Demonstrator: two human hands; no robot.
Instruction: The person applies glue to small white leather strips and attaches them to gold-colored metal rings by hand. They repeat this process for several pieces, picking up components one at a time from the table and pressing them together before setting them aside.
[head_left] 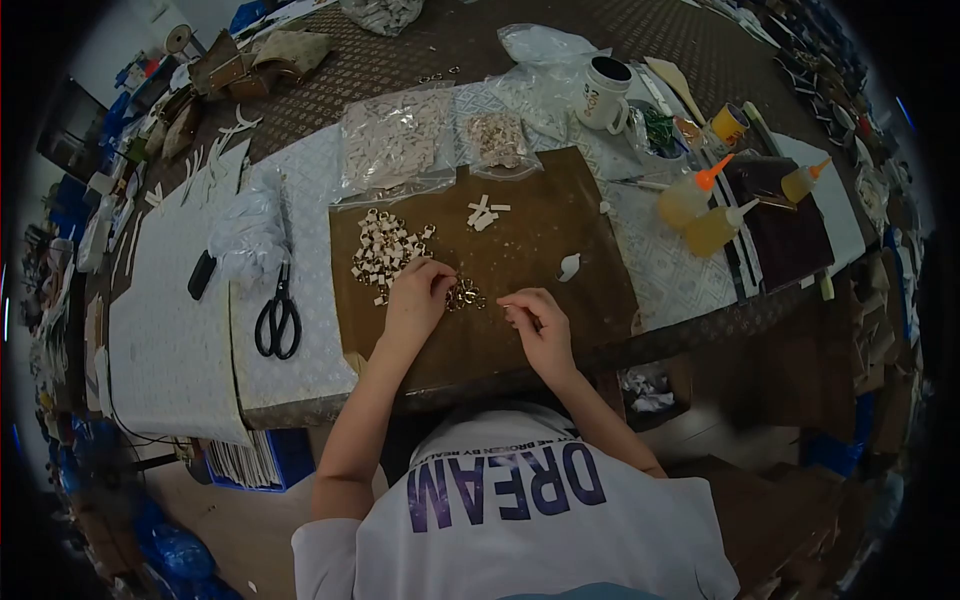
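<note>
My left hand (418, 296) has its fingers bent together at the edge of a small pile of metal rings (466, 295); what is in its fingertips, if anything, is hidden. Right of that pile, my right hand (542, 328) is closed in a pinch, with something tiny and pale at the fingertips. Beyond my left hand lies a heap of metal rings with cream-coloured tabs (385, 248). Several loose pale strips (486, 212) lie farther back on the brown mat (540, 210). A small white piece (569, 266) sits on the mat's right side.
Black-handled scissors (279, 320) and a crumpled plastic bag (250, 232) are at left. Behind the mat are a bag of pale strips (396, 140), a bag of small pieces (497, 140) and a white mug (603, 98). Glue bottles (718, 230) stand at right.
</note>
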